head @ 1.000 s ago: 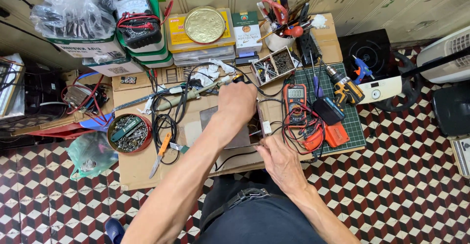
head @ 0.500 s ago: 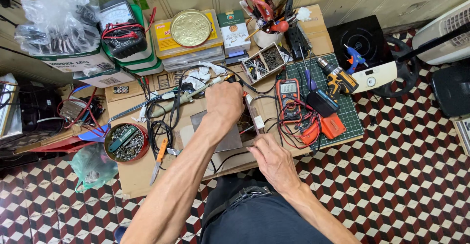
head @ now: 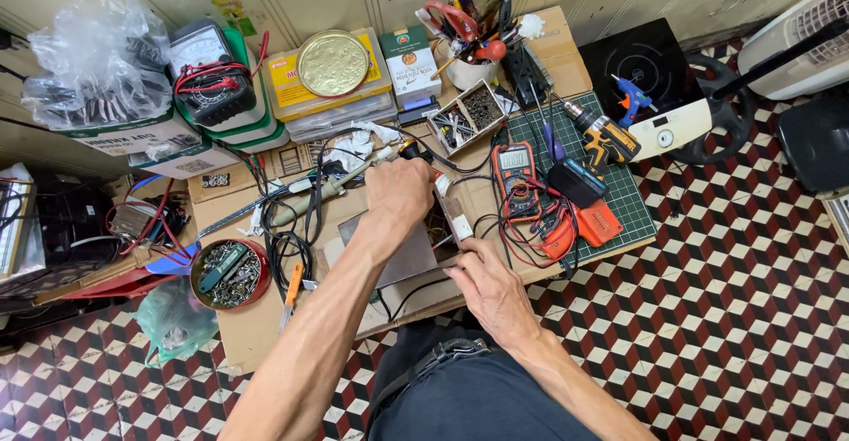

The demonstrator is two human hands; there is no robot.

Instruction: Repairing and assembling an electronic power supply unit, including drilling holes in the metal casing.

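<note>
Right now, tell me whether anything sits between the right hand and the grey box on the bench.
Nothing visible does. The right hand already rests against the near right corner of the grey box. The left hand lies over its far edge, with black cables beside the box to the left, not between hand and box.

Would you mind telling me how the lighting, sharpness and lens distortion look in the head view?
Head view: even, soft light with only faint shadows under the left hand and right hand; mild glare on the round brass lid and the crumpled plastic bag; the wide lens bends the wall panels and floor tiles toward the edges; the centre is sharp, with no motion blur visible.
</note>
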